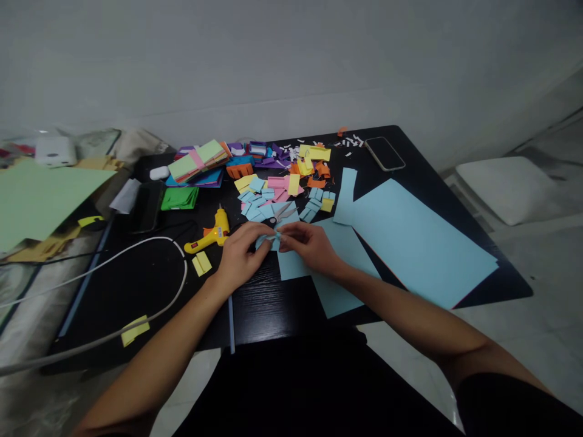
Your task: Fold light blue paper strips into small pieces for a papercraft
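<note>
at the far left lies a pale green sheet [40,194], with a pale cable [185,267] looping from that side over the black table [268,312]. next come a dark phone [146,207], a green paper stack [179,198] and a yellow glue gun [209,233], its nozzle pointing away from the person. just right of the gun, the left hand [240,252] has its thumb and fingers pinched on a small blue paper piece [272,238], which sits between the two hands above the table. scissors [283,213] lie just beyond the fingertips, near a heap of blue folded pieces [255,203]. the right hand [312,246] is closed at the fingertips on the same piece, its wrist over a blue sheet [344,258]. farther right are large blue sheets [414,243] and, beyond them, a second phone [385,153].
</note>
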`<state>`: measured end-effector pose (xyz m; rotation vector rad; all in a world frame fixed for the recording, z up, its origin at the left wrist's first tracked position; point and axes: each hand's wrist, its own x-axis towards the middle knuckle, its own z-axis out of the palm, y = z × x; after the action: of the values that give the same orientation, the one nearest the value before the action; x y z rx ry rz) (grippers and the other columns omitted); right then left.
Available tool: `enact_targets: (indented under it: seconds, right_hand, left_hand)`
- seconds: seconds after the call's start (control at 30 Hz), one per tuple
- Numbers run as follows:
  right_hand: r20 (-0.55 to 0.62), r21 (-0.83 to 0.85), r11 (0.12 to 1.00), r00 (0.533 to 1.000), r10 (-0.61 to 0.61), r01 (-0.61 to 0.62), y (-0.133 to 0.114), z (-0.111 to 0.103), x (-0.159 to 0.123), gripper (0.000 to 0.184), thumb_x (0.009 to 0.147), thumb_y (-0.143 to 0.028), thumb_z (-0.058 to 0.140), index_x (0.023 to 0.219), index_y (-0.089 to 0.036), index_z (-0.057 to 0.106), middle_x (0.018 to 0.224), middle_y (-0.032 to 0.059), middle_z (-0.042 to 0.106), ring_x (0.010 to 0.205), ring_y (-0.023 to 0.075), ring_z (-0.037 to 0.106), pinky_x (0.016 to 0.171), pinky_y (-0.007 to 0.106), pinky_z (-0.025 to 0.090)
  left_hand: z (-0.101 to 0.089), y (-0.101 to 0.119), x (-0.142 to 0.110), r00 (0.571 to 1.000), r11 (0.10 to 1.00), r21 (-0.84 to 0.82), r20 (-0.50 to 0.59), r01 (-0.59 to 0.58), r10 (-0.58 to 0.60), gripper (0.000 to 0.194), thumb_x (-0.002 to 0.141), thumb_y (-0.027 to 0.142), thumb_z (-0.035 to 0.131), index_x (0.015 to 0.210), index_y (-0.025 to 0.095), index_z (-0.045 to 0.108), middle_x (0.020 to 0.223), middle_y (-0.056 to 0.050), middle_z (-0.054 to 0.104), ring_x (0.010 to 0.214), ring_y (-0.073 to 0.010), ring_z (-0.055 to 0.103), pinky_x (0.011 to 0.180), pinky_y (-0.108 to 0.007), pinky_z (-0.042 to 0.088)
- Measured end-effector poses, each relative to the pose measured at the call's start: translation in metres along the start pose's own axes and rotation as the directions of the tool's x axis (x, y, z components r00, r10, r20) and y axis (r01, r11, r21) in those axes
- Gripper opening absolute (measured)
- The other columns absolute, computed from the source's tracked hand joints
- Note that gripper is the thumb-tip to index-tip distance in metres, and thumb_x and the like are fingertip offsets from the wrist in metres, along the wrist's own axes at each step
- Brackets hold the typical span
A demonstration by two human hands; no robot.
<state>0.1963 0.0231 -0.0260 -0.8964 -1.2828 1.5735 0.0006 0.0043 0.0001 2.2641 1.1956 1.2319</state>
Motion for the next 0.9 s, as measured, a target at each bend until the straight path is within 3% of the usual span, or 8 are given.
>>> enact_targets:
  seconds: [0.23, 0.5, 0.63, 0.9]
  right_hand:
    - [-0.031, 0.038, 0.999, 1.000, -0.003, 0.004, -0.0054, 0.0039, -0.0032, 0.039, 0.073, -0.050, 0.089, 0.093, -0.020, 0.074, 0.084, 0.0030, 0.078, 0.077, 0.0188, 0.077, 0.082, 0.038, 0.068]
    - [-0.018, 0.023, 0.999, 0.999, -0.048, 0.048, -0.0054, 0.0047, -0.0055, 0.035, 0.076, -0.044, 0.088, 0.099, -0.020, 0.076, 0.091, 0.0043, 0.080, 0.086, 0.0205, 0.078, 0.090, 0.042, 0.066]
    - [-0.003, -0.002, 0.999, 0.999, -0.052, 0.052, -0.0055, 0.0037, -0.0061, 0.030, 0.077, -0.036, 0.087, 0.102, -0.022, 0.076, 0.093, 0.0037, 0.081, 0.088, 0.0200, 0.078, 0.094, 0.042, 0.064]
    - [0.007, 0.070, 0.997, 1.000, -0.016, 0.015, -0.0048, 0.0041, -0.0046, 0.027, 0.079, -0.038, 0.086, 0.099, -0.021, 0.078, 0.092, 0.0031, 0.080, 0.086, 0.0192, 0.078, 0.088, 0.040, 0.067]
  left_hand:
    - [0.0009, 0.0025, 0.0008, 0.999, 1.000, -0.007, 0.016, 0.028, -0.028, 0.008, 0.100, 0.023, 0.063, 0.101, 0.020, 0.071, 0.096, -0.006, 0.076, 0.091, -0.0201, 0.071, 0.085, -0.037, 0.057]
    - [0.0017, 0.0004, -0.0019, 0.993, 0.993, -0.014, 0.018, 0.113, -0.113, 0.007, 0.098, 0.023, 0.064, 0.102, 0.021, 0.070, 0.097, -0.005, 0.075, 0.089, -0.0200, 0.070, 0.083, -0.035, 0.057]
    - [0.0019, 0.0004, -0.0015, 0.995, 0.994, -0.031, -0.005, 0.101, -0.102, 0.006, 0.098, 0.022, 0.066, 0.102, 0.022, 0.070, 0.096, -0.004, 0.075, 0.089, -0.0195, 0.070, 0.082, -0.035, 0.056]
    - [0.0016, 0.0010, -0.0001, 0.998, 0.998, -0.029, -0.012, 0.063, -0.064, 0.006, 0.098, 0.020, 0.066, 0.100, 0.022, 0.071, 0.095, -0.004, 0.075, 0.089, -0.0192, 0.070, 0.083, -0.034, 0.056]
